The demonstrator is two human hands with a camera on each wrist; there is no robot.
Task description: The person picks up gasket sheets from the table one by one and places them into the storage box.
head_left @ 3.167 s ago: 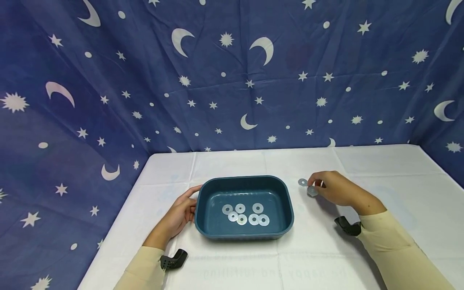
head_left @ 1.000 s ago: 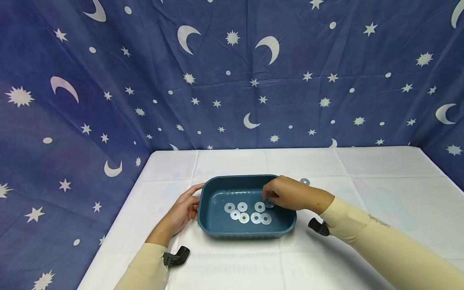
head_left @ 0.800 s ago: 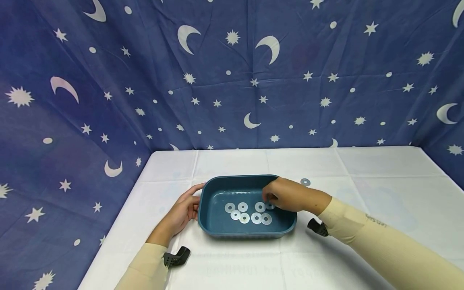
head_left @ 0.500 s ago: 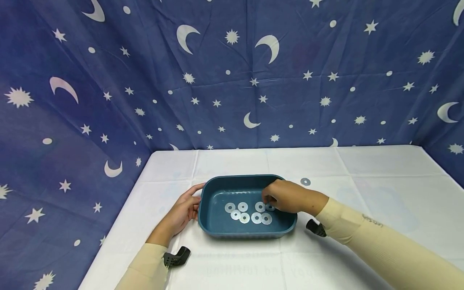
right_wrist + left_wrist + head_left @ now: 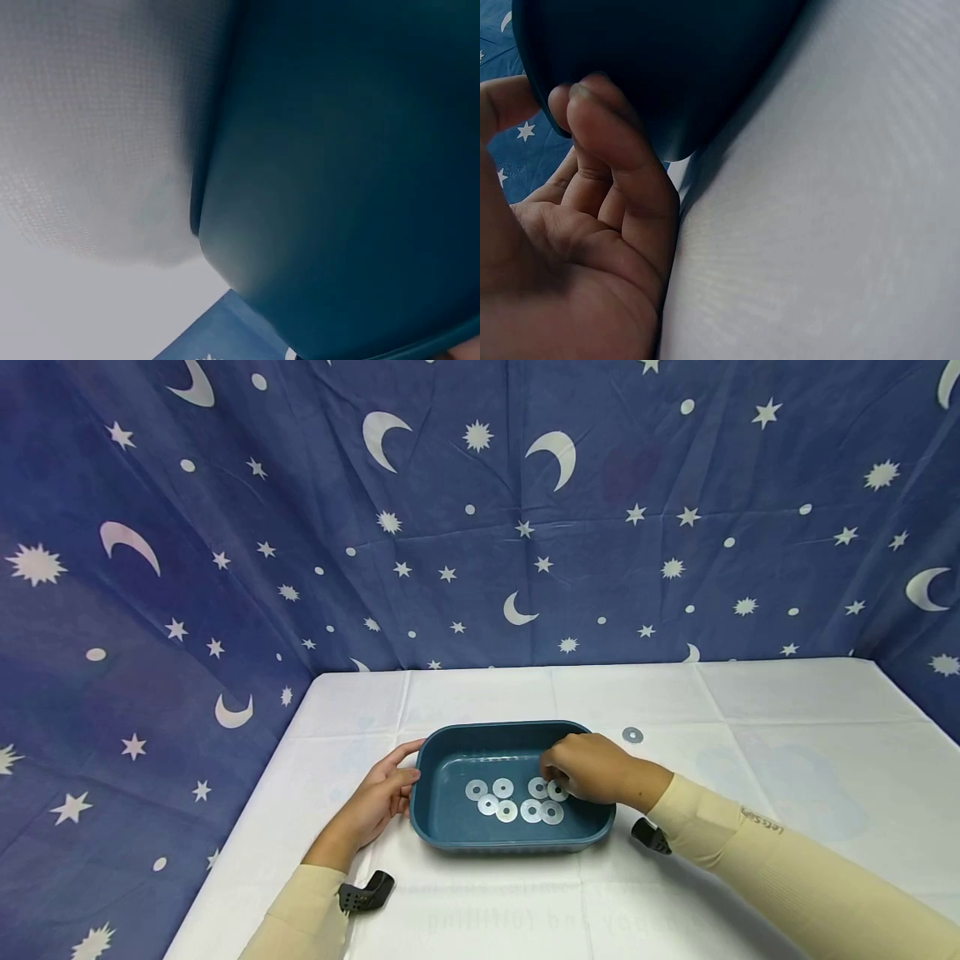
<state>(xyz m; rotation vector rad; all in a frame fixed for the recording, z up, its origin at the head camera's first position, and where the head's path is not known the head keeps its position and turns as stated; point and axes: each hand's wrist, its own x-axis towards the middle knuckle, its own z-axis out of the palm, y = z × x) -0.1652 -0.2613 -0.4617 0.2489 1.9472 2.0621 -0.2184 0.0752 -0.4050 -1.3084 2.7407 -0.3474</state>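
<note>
In the head view a dark teal tray [image 5: 510,846] stands on the white table, with several flat metal washers [image 5: 531,811] lying on its floor. My left hand [image 5: 375,802] grips the tray's left end, thumb at the rim; in the left wrist view its curled fingers [image 5: 604,139] lie against the outer wall. My right hand [image 5: 592,767] reaches over the tray's right end, its curled fingertips at a washer [image 5: 557,790] near the right wall. The fingertips partly cover that washer. The right wrist view shows mainly the tray's outside [image 5: 322,187].
One loose washer [image 5: 632,735] lies on the table behind the right hand. A blue curtain [image 5: 450,510] with moons and stars hangs behind and to the left. Black wrist mounts [image 5: 366,892] sit below both forearms.
My right hand has moved from the table at right into the tray, and the washers it touched there have left the table. Another washer now shows beneath its fingertips. The left hand stays.
</note>
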